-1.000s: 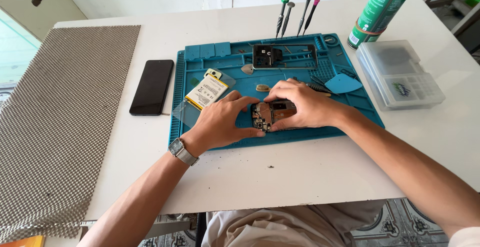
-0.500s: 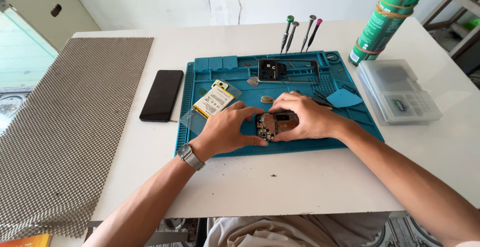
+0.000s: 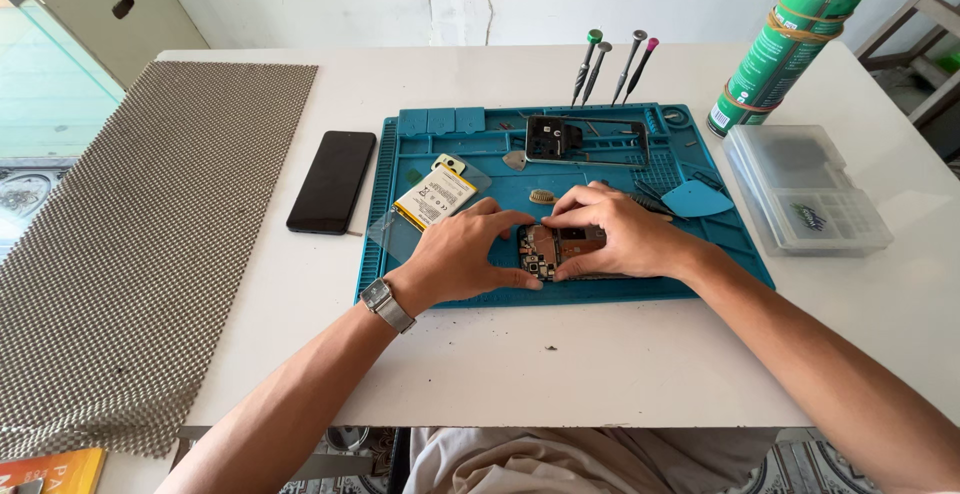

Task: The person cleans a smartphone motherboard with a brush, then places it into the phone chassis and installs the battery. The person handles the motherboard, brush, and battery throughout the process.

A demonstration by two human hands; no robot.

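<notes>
Plainly, a bench laid out for small parts.
Circuit board: low on the blue repair mat, pinned between both hands so it cannot slide.
Left hand: fingers closed narrow on the board's left edge.
Right hand: fingertips pinching its right side.
Battery: set aside, upper left.
Screwdrivers: standing upright beyond the mat.
Black phone: off the mat, on the white surface.

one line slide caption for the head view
Both hands, left and right, grip an opened phone on a blue repair mat.
</notes>
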